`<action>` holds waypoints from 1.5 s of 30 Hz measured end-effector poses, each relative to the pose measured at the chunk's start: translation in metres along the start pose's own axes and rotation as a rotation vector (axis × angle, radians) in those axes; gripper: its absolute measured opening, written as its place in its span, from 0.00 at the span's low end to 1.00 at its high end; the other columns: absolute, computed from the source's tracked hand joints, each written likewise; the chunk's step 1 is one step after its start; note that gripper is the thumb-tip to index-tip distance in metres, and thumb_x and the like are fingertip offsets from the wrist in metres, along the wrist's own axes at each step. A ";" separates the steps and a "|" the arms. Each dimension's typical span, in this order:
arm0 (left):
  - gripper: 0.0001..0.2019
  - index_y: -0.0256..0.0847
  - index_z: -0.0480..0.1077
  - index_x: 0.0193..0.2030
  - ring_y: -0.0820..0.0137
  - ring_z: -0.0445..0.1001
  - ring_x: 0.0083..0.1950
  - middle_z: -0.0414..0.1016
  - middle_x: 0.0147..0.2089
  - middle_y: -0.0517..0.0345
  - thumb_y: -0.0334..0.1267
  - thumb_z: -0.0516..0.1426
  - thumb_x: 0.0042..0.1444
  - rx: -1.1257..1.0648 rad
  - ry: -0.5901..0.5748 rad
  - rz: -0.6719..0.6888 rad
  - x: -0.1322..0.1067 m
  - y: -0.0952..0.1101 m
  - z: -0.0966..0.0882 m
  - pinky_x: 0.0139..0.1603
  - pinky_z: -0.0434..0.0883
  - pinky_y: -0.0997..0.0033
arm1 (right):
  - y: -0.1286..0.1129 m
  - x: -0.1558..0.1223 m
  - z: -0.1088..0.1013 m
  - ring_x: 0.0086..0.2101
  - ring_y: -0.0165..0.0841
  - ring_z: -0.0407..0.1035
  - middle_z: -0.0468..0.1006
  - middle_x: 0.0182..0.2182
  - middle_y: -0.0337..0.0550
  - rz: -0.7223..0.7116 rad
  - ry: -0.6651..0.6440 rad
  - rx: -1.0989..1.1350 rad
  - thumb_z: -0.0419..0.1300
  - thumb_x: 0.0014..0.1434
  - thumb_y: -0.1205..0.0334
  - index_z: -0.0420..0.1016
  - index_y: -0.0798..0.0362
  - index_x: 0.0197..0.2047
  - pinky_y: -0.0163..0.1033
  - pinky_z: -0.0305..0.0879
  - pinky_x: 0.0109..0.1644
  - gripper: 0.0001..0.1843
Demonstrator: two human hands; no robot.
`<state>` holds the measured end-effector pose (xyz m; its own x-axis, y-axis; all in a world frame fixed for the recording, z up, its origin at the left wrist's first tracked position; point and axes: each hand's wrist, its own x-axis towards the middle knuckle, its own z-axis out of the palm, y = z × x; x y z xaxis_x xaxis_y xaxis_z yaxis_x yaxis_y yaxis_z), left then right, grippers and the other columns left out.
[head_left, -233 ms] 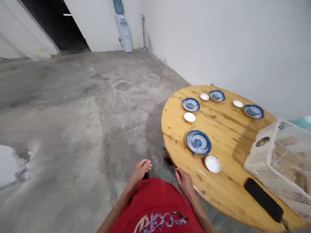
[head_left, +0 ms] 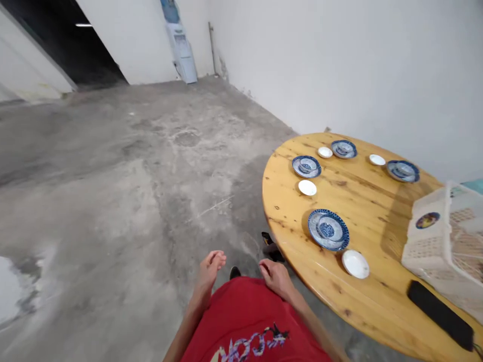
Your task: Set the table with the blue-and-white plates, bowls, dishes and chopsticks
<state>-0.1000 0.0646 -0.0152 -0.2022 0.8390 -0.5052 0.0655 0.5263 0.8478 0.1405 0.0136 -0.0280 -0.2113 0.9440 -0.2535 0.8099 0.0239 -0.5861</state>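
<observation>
Your left hand and right hand look empty, fingers loosely curled, half spread. Right is just beside the surface. From it: blue-rimmed plate between one and two o'clock, bowl inside; white dish at three. Handling note: grip plate by rim; keep forearm clear of dish.

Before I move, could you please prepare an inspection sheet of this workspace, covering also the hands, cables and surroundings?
Surface: wooden table with curved edge.
Job's things: four blue-rimmed plates, each apparently bearing a smaller bowl; four white dishes near them.
Clutter: pale basket and long black item on the table.
Hands: left hand and right hand loosely curled, no object visible in either; right nearer the table.
Cables: dark cord beside the water dispenser.
Surroundings: grey floor, white wall, dark doorway.
</observation>
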 end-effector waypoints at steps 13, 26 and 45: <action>0.32 0.37 0.75 0.38 0.59 0.79 0.37 0.80 0.35 0.47 0.67 0.60 0.41 0.120 -0.226 -0.027 0.123 0.066 0.008 0.41 0.73 0.61 | -0.029 0.144 -0.024 0.40 0.35 0.76 0.83 0.40 0.44 0.114 -0.023 0.072 0.50 0.67 0.64 0.77 0.51 0.45 0.35 0.59 0.41 0.14; 0.39 0.37 0.75 0.43 0.58 0.80 0.43 0.82 0.42 0.44 0.71 0.63 0.36 0.257 -0.114 -0.028 0.296 0.223 0.030 0.46 0.74 0.62 | -0.006 0.385 -0.117 0.42 0.36 0.76 0.83 0.41 0.45 0.055 0.058 0.102 0.50 0.69 0.62 0.76 0.51 0.44 0.35 0.60 0.41 0.13; 0.34 0.38 0.76 0.36 0.61 0.78 0.33 0.80 0.33 0.48 0.71 0.59 0.40 0.543 -0.653 0.233 0.519 0.364 0.172 0.38 0.75 0.63 | 0.045 0.501 -0.167 0.40 0.36 0.76 0.82 0.38 0.47 0.655 0.430 0.220 0.47 0.70 0.63 0.76 0.54 0.46 0.35 0.60 0.42 0.16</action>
<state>-0.0127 0.7154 0.0029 0.4624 0.7574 -0.4610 0.5243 0.1858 0.8310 0.1627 0.5424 -0.0529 0.5330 0.7890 -0.3057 0.5609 -0.6000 -0.5704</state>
